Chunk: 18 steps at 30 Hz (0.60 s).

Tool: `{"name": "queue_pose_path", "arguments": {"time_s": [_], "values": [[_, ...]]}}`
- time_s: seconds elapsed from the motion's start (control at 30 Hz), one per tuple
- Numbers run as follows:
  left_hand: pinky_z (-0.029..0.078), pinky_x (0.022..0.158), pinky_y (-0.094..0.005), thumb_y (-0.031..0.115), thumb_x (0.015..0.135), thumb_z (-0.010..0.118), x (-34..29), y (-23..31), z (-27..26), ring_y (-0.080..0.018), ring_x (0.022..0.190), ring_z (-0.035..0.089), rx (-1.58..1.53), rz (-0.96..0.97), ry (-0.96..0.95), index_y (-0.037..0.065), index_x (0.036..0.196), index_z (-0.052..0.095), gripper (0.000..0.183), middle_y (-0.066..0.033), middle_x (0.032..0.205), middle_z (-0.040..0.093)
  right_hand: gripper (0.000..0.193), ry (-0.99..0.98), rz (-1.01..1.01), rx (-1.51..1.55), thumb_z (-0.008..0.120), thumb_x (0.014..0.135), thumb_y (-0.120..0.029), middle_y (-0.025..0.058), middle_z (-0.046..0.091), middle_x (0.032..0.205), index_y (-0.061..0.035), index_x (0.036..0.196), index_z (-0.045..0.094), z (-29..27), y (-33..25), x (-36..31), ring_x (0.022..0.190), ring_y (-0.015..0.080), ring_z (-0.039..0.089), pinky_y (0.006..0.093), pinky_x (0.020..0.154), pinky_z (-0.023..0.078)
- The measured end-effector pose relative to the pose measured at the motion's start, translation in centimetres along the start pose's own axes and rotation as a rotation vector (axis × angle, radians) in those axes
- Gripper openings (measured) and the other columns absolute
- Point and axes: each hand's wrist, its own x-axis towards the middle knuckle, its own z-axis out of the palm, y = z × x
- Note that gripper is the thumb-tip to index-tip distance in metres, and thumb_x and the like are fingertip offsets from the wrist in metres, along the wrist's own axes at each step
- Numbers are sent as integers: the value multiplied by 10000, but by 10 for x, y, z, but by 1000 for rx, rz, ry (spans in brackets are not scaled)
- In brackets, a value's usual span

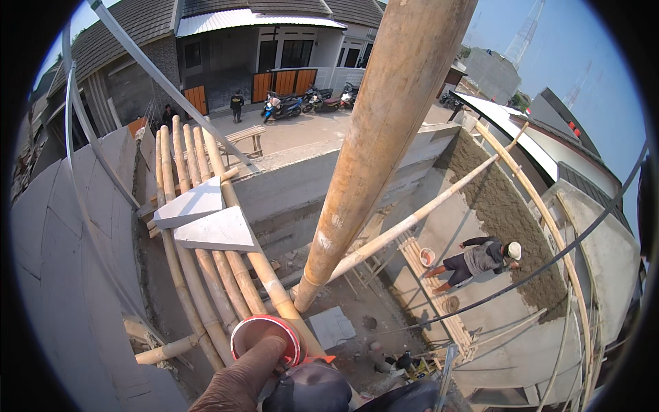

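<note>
My left arm (pixel 237 378), in a brown sleeve, comes up from the lower edge and reaches down into a red-rimmed bucket (pixel 302 343). Its hand is inside the bucket, so the fingers and anything in them are hidden. The bucket sits at the near end of a platform of bamboo poles (pixel 185 264), just ahead of my dark-clothed knee (pixel 309 390). Farther along the poles lie two pale cut wall blocks, one wedge-shaped block (pixel 191 204) and another block (pixel 216 230) partly overlapping it. My right hand is out of view.
A thick bamboo post (pixel 377 130) rises right beside the platform, with a thinner pole (pixel 412 230) crossing behind it. Down right, a co-worker (pixel 480 259) stands on a bamboo scaffold (pixel 439 302) facing a part-plastered wall (pixel 498 213). A block wall (pixel 75 261) runs along the left.
</note>
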Motion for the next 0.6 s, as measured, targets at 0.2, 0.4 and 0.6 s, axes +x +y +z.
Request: {"name": "queue_pose_path", "arguments": {"time_s": [0.2,0.4,0.6], "values": [[525,914,-445,279,812,696,2,-19,-8,-337,1051,658,-42,-112,97,7,996,707,329,-233,1095,680,535,5,332,390,521,963,-368,313,536,1301,49,1297,535,-33,-25,20,1245,487,459,543,1085,327],[522,916,-450,280,804,704,13,6,-7,-347,1051,655,-122,-113,201,-5,988,703,339,-244,1093,676,563,61,335,180,548,951,-355,329,522,1310,71,1317,502,-5,-9,-10,1250,502,450,540,1094,323],[518,919,-455,281,796,712,2,-24,30,-358,1050,652,-432,-141,368,-16,980,700,350,-254,1091,673,591,-234,402,425,525,969,-343,333,509,1319,103,1350,453,-60,-30,28,1255,491,448,539,1109,295]]}}
